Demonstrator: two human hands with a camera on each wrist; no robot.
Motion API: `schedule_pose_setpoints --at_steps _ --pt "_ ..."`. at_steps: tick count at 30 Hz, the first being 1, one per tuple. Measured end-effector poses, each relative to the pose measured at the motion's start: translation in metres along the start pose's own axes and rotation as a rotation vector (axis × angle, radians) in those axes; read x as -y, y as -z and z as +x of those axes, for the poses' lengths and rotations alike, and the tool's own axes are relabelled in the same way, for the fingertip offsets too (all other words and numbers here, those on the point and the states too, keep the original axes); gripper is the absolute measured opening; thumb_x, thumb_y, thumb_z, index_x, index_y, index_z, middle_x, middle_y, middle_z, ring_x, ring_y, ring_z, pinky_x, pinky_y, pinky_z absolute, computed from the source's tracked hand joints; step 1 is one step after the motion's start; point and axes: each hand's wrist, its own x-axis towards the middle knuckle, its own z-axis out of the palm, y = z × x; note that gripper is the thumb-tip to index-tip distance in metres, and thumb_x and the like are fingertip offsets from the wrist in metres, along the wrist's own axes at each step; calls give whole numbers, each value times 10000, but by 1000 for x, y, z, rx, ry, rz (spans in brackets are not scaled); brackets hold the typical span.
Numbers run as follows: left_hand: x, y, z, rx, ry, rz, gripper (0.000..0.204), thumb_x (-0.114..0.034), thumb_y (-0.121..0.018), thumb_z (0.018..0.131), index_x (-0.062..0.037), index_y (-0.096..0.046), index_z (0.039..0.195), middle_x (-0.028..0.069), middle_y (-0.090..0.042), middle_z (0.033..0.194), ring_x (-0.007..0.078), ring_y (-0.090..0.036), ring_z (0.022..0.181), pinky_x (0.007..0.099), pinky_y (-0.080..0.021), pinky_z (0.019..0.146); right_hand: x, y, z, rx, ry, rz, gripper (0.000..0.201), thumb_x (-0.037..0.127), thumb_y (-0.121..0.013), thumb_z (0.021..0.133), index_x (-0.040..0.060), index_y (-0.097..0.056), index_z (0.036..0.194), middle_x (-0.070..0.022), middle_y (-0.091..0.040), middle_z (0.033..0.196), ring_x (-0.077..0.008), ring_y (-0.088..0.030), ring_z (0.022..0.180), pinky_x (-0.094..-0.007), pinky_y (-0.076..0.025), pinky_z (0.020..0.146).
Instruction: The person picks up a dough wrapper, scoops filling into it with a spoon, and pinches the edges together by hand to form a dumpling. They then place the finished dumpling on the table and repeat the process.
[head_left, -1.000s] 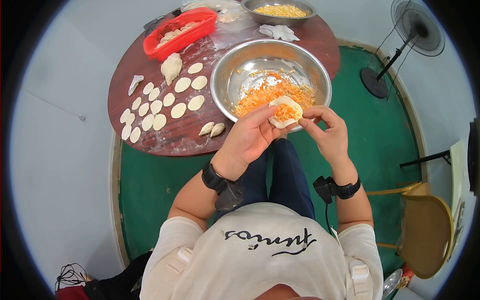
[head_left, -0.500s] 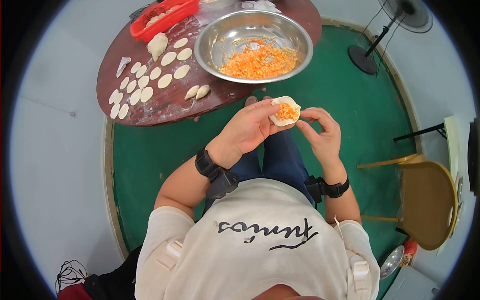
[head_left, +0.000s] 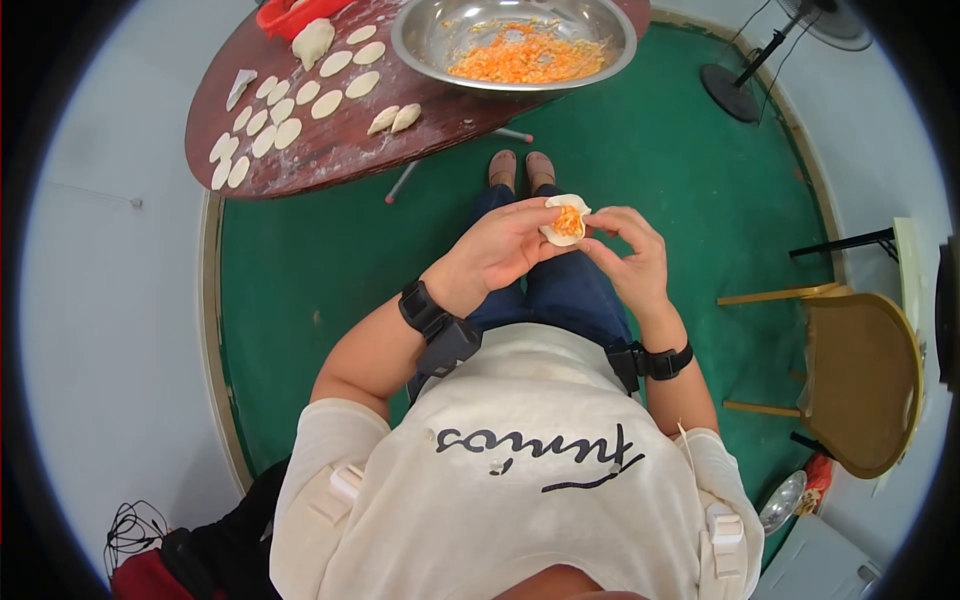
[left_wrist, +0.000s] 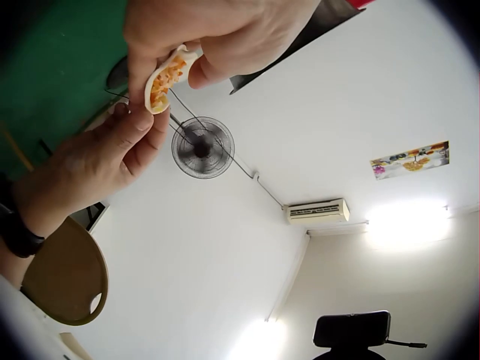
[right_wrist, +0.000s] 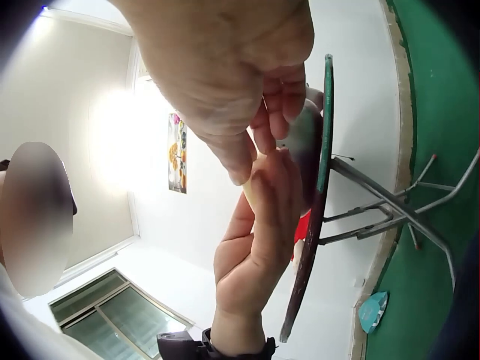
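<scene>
A round dough wrapper [head_left: 553,236] filled with chopped orange and yellow filling [head_left: 567,222] is held over the person's lap in the head view. My left hand [head_left: 492,248] grips it from the left, thumb on the near face and fingers beneath. From the other side, my right hand [head_left: 634,262] pinches the wrapper's right edge between thumb and fingertips. The left wrist view shows the wrapper [left_wrist: 152,80] bent into a trough, its filling facing up between both hands. In the right wrist view the fingers hide most of it.
A steel bowl [head_left: 612,68] of the same filling stands on the round table [head_left: 340,165]. Several flat wrappers [head_left: 288,133], two shaped dumplings [head_left: 405,118], a dough lump [head_left: 313,42] and a red basket [head_left: 290,18] are left of it. A chair [head_left: 860,385] and fan [head_left: 730,93] stand right.
Both hands have come back from over the bowl toward the body with the filled wrapper. The table slides up in the head view. The wrapper's right edge now folds up slightly between the right fingers.
</scene>
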Motion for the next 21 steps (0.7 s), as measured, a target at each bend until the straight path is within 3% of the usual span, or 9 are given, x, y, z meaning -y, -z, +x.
schedule_pose_setpoints --at_steps 11,16,21 --pt "9 19 -8 -45 -34 54 294 -117 -459 920 41 -472 1168 130 -546 1133 205 -558 1036 347 -454 934 -12 -20 -2 10 -14 31 125 50 -707 693 42 -658 807 -75 -627 825 -206 -590 785 -295 -470 707" --pt "10 25 -7 -45 -35 193 218 -109 -555 871 8 -519 1052 99 -566 1041 155 -588 928 280 -506 834 -19 -26 0 71 -68 48 96 53 -699 706 38 -663 794 -72 -624 810 -192 -590 752 -281 -468 675" --pt "10 26 -8 -118 -9 236 223 -92 -576 853 -2 -515 1047 96 -574 1013 152 -595 903 270 -512 812 -24 -29 1 128 -132 105 76 57 -687 719 26 -662 784 -70 -622 800 -179 -590 736 -270 -467 657"
